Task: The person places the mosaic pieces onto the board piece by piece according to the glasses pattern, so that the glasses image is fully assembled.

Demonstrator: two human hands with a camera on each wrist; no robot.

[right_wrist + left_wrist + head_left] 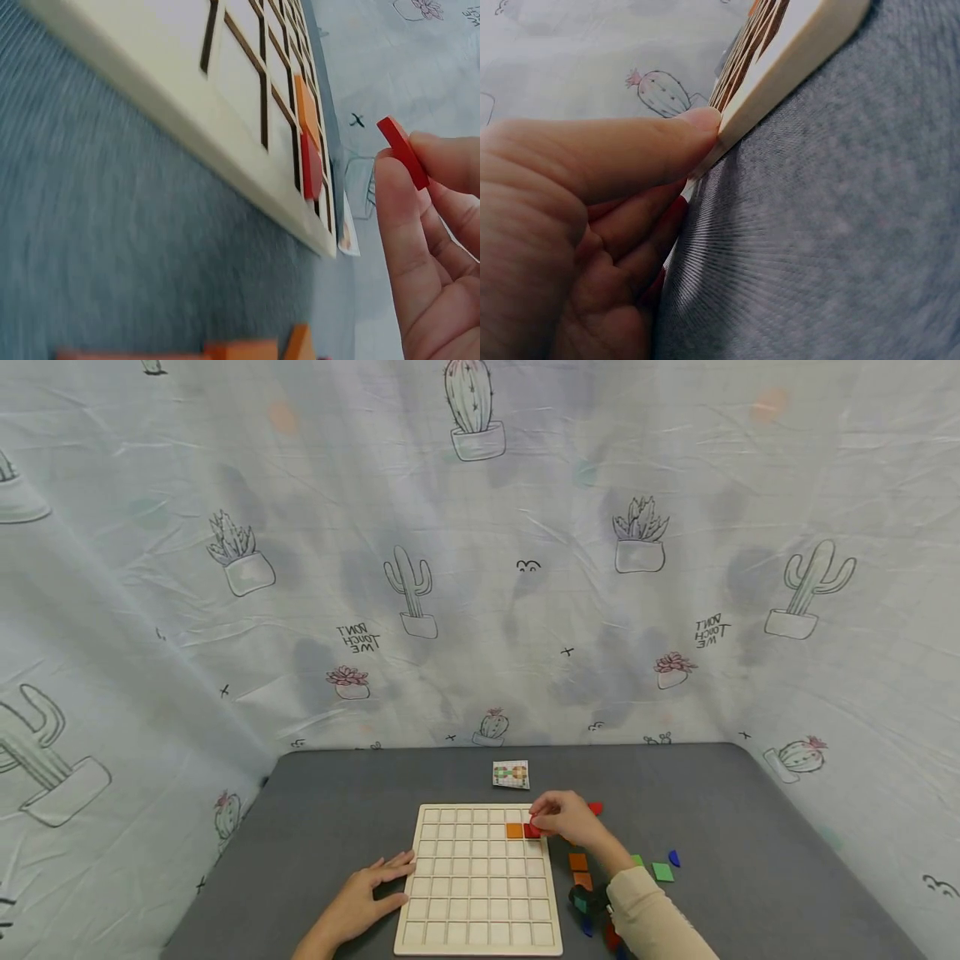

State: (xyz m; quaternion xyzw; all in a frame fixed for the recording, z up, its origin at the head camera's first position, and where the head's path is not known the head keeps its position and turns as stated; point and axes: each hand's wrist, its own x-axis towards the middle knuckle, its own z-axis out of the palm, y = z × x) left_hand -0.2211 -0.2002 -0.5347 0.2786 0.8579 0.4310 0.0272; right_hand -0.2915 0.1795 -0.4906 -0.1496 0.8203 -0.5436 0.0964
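My right hand [567, 818] pinches a thin red piece [403, 154] between thumb and fingertips, held up over the far right corner of the wooden grid board [457, 889]. On the board, beneath that hand, an orange square tile [514, 831] and a red square tile [531, 832] fill neighbouring cells; the red one is partly covered in the head view. My left hand [363, 897] rests by the board's left edge with fingers extended. Its thumb [652, 146] touches the board's side wall in the left wrist view.
Beyond the board lies a small card [511, 774] printed with a coloured grid pattern. Loose orange tiles [577, 862], a green tile [663, 872], a blue rounded piece [674, 858] and several others lie right of the board, partly behind the right arm. Patterned cloth [480, 593] hangs behind the table.
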